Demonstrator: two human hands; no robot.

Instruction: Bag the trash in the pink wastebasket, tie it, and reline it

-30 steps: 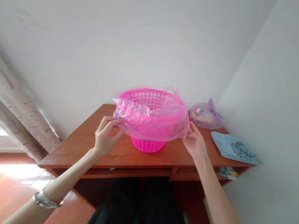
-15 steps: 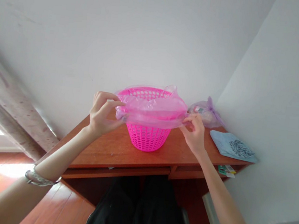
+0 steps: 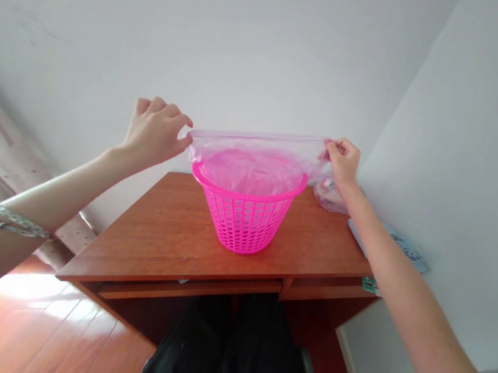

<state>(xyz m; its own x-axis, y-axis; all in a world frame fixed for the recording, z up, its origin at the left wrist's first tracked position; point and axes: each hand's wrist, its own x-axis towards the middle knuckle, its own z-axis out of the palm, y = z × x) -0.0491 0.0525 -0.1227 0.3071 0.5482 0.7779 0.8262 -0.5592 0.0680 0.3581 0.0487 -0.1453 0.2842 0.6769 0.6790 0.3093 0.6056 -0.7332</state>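
A bright pink plastic basket (image 3: 247, 220) with a lattice wall stands upright on the wooden desk (image 3: 156, 223). Stretched taut above its back rim is a thin, see-through pink plastic bag (image 3: 264, 142), whose lower part hangs down into the basket. My left hand (image 3: 158, 128) pinches the bag's upper edge between thumb and finger, to the left of the rim. At the opposite corner my right hand (image 3: 343, 159) grips the same edge, a little above and right of the rim.
Behind my right wrist lies a knotted clear bag (image 3: 330, 196) with things inside. A light blue cloth pouch (image 3: 406, 247) rests at the desk's right end, partly behind my forearm. The wall (image 3: 265, 60) rises close behind the desk, and a curtain (image 3: 15, 149) hangs at left.
Both hands have moved up and away from me, carrying the bag's edge from the basket's front to above its back rim. The basket's front rim now shows uncovered.
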